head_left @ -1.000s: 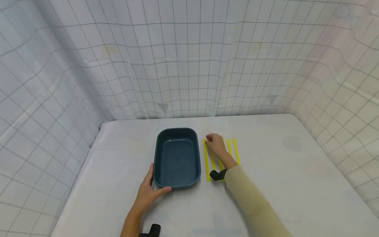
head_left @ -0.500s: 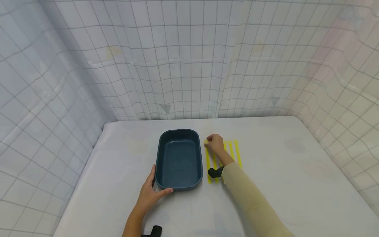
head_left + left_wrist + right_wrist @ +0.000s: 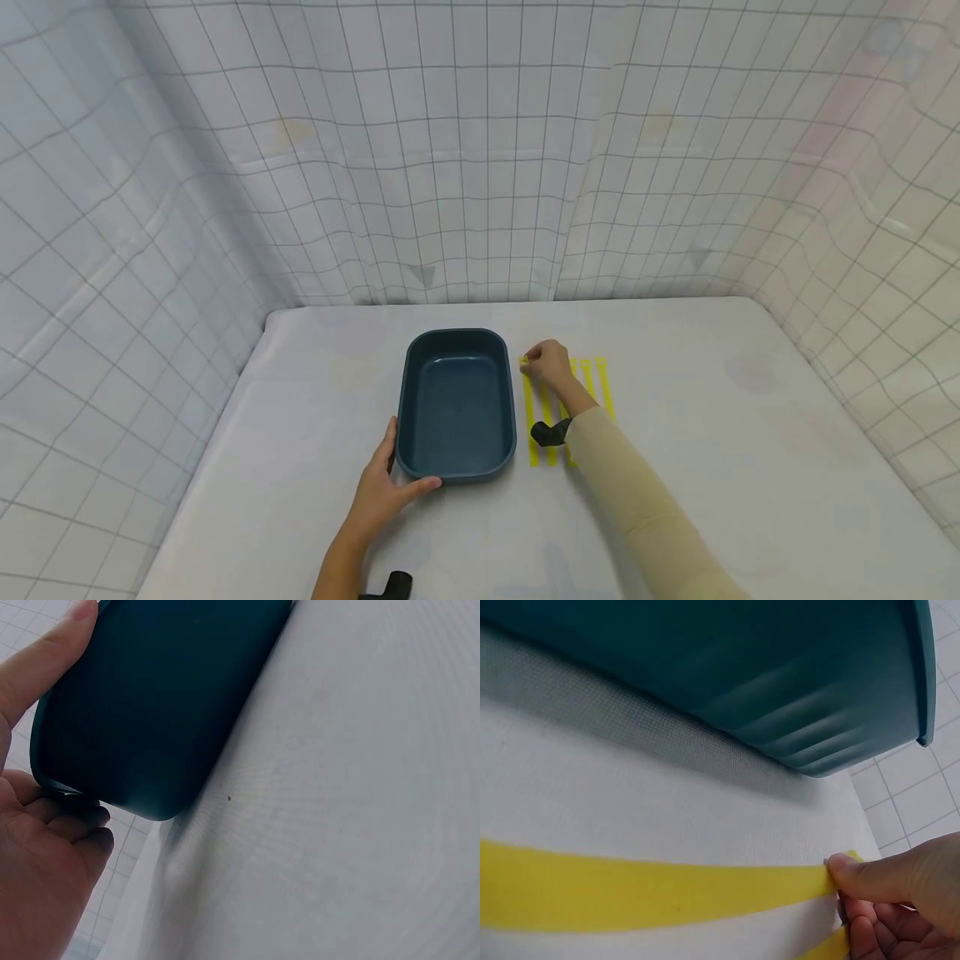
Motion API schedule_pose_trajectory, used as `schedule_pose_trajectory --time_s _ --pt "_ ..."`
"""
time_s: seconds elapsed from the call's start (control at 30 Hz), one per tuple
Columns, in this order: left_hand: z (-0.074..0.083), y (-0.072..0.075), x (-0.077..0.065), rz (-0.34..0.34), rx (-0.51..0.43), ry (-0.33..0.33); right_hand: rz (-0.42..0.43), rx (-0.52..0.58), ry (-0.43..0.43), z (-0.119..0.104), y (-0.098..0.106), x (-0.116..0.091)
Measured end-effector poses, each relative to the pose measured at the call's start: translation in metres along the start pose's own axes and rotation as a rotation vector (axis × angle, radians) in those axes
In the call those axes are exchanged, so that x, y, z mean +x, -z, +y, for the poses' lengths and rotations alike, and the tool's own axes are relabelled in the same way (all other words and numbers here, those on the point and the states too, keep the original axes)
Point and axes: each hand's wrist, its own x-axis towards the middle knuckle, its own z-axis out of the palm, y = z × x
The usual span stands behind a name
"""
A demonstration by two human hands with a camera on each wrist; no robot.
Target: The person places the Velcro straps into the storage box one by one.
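Observation:
A dark blue rectangular plastic basin stands on the white-covered table, with nothing lying in it. My left hand grips its near left corner, thumb along the front rim and fingers at the left side. In the left wrist view the thumb lies over the rim of the basin. Just right of the basin, my right hand pinches the far end of the leftmost yellow strip. The right wrist view shows the thumb on that yellow strip; what the strip is made of is unclear.
Several more yellow strips lie side by side, partly under the right forearm. White grid-patterned curtains hang behind the table and at both sides. A black wrist device sits at the right cuff.
The right fingers have closed in on the leftmost strip's far end, shifting only slightly. My left hand stays at the basin's corner. The whole view has drifted a little.

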Motion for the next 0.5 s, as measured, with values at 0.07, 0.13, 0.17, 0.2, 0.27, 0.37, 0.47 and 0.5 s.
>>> schedule_pose_trajectory --time_s 0.07,0.13,0.17,0.2,0.27,0.37,0.47,0.5 --pt "0.0007 0.0 -0.0007 0.0 -0.001 0.0 0.003 -0.001 0.022 0.0018 -0.0001 -0.0009" --pt "0.0018 -0.0001 -0.0009 0.0 -0.007 -0.002 0.01 0.001 0.04 0.0034 0.0002 -0.0015" --pt "0.0024 0.0 -0.0009 0.0 -0.012 -0.002 0.014 0.0 0.048 0.0043 0.0004 -0.0016" --pt "0.0031 0.0001 -0.001 0.0 -0.018 -0.001 0.016 0.002 0.05 0.0049 0.0004 -0.0015" --pt "0.0039 0.0004 -0.001 -0.001 -0.025 -0.006 0.017 0.009 0.047 0.0061 0.0004 -0.0011" --pt "0.0045 0.0009 -0.0015 -0.005 -0.034 -0.018 0.014 0.014 0.042 0.007 0.0 -0.001" --pt "0.0039 0.001 -0.0023 -0.009 -0.041 -0.028 0.018 0.023 0.038 0.0072 -0.0003 -0.0017" --pt "0.0038 0.001 -0.0026 -0.01 -0.043 -0.028 0.024 0.032 0.033 0.0073 -0.0004 -0.0022"
